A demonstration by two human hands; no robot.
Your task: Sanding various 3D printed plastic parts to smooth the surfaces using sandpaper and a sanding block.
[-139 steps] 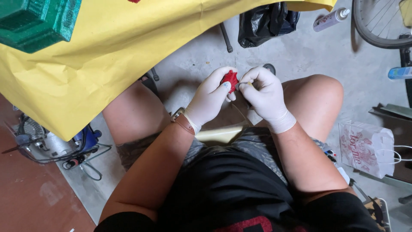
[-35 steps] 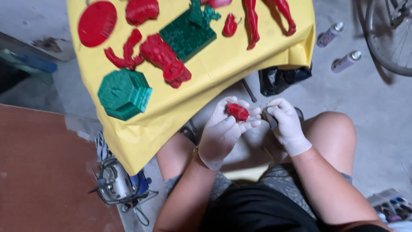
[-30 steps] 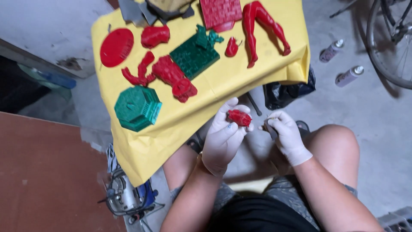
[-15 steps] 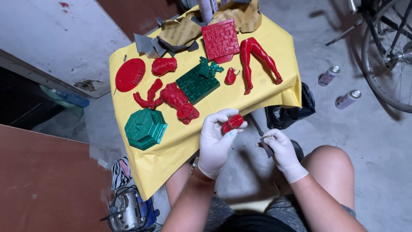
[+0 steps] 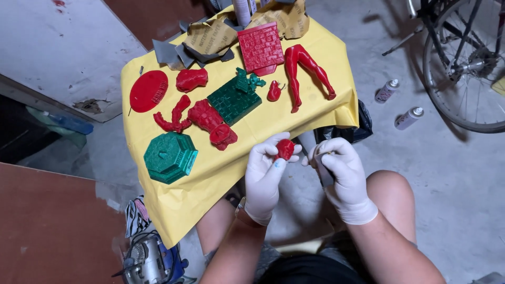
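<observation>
Both my hands wear white gloves. My left hand [image 5: 265,176] pinches a small red model part [image 5: 285,149] at its fingertips, just off the near edge of the yellow sheet [image 5: 247,131]. Close to its right, my right hand [image 5: 342,176] is closed around a small grey tool or strip [image 5: 323,171]. On the sheet lie a pair of red legs [image 5: 305,73], a red brick-textured slab [image 5: 260,47], a green rectangular base [image 5: 234,100], a green octagonal base [image 5: 170,156], a red disc [image 5: 148,90], red torso pieces [image 5: 208,121] and a small red bit [image 5: 273,92].
Sandpaper sheets [image 5: 210,37] lie at the sheet's far edge. A bicycle wheel [image 5: 463,63] stands at the right, with two small spray bottles [image 5: 400,105] on the concrete floor. A power tool [image 5: 147,260] sits at lower left; a dark bag [image 5: 357,126] hangs beside the sheet.
My view has swung up, so the whole yellow sheet and its parts now show. My hands have drawn slightly apart, the left still holding the red part.
</observation>
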